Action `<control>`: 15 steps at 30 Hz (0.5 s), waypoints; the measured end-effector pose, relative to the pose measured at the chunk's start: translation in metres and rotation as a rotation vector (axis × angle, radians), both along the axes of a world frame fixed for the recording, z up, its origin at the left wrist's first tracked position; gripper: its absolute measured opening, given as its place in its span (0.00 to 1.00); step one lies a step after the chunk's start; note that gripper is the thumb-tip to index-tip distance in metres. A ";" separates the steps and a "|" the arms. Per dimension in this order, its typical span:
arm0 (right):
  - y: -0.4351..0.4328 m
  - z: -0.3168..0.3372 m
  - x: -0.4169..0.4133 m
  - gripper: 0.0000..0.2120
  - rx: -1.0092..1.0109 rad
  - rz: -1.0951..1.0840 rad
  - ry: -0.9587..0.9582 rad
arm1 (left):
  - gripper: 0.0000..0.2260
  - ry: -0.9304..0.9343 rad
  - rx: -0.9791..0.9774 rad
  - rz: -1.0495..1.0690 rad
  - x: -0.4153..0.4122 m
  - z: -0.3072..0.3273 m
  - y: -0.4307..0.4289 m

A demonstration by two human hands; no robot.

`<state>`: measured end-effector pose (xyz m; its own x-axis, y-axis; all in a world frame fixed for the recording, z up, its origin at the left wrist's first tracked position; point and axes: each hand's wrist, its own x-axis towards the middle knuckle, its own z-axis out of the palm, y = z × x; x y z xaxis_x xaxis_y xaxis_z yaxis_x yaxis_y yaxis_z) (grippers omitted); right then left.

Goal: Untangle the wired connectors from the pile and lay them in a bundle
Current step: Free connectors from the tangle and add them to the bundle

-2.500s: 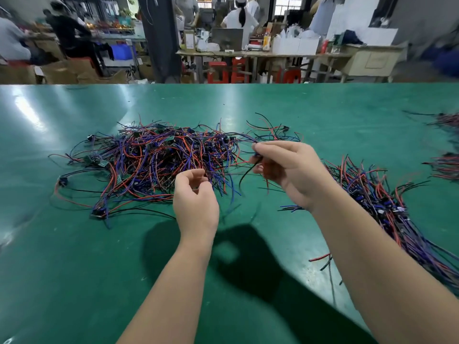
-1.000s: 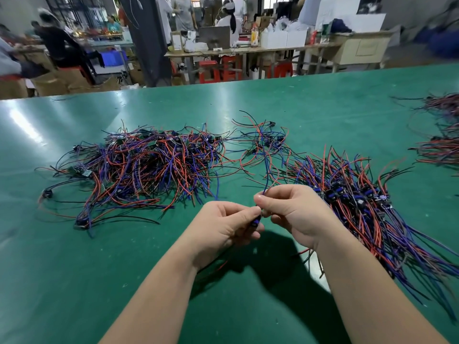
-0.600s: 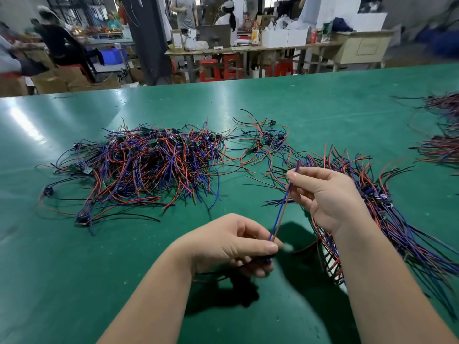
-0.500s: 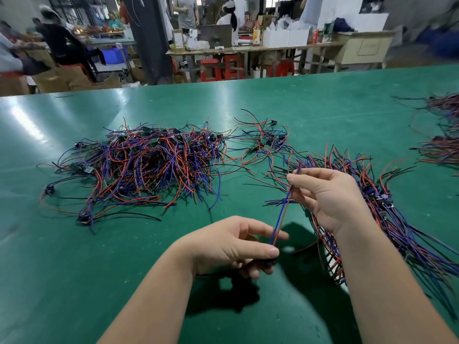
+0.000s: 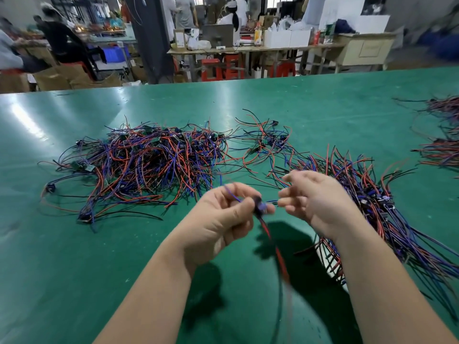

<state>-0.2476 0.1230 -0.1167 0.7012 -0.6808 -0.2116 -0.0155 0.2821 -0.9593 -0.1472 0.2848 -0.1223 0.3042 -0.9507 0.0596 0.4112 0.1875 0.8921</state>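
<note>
A tangled pile of red, blue and black wired connectors (image 5: 151, 165) lies on the green table (image 5: 74, 256) at the left. A laid-out bundle (image 5: 387, 214) runs along the right, under my right forearm. My left hand (image 5: 218, 219) pinches one wired connector (image 5: 260, 208) by its dark body above the table; its red and black wires hang down toward me, blurred. My right hand (image 5: 315, 197) hovers just right of the connector with its fingers loosely curled; whether they touch a short wire end there is blurred.
A small loose clump of connectors (image 5: 268, 142) lies between the pile and the bundle. More wire heaps (image 5: 442, 145) sit at the table's right edge. Beyond the far edge are workbenches, red stools and several people.
My right hand has let go of the wires it was pulling straight and dropped level with the left. My left hand has risen with the connector, whose wires now hang down.
</note>
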 end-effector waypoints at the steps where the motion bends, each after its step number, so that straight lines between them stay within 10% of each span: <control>1: 0.004 -0.002 0.000 0.02 -0.062 0.114 0.049 | 0.18 0.096 -0.046 0.067 0.000 0.001 -0.001; 5: 0.020 -0.009 0.007 0.14 -0.276 0.363 0.022 | 0.20 0.257 -0.099 0.312 -0.002 0.002 -0.009; 15: 0.039 -0.005 0.016 0.04 0.230 0.213 -0.342 | 0.16 -0.248 -0.086 0.787 -0.021 -0.015 -0.026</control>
